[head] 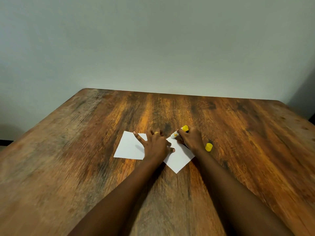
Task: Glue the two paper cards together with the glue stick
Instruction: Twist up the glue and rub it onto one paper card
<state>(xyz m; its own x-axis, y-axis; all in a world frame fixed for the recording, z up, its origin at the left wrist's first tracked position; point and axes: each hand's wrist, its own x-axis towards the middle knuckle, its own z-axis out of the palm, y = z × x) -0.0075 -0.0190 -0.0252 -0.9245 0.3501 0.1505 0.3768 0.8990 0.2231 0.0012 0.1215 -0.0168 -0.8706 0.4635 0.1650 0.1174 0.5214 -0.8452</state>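
Two white paper cards lie side by side on the wooden table. The left card point(129, 147) is flat and partly under my left hand point(156, 145), whose fingers are spread out straight across both cards, thumb on the right card point(179, 156). My right hand point(189, 138) grips the glue stick point(180, 131), white with a yellow end, tilted with its tip down on the far corner of the right card. The yellow cap point(208, 147) lies loose on the table just right of my right wrist.
The wooden table point(85, 167) stretches wide around the cards, with its far edge against a pale wall point(153, 48). The table's left and right edges slope away at the sides of the view.
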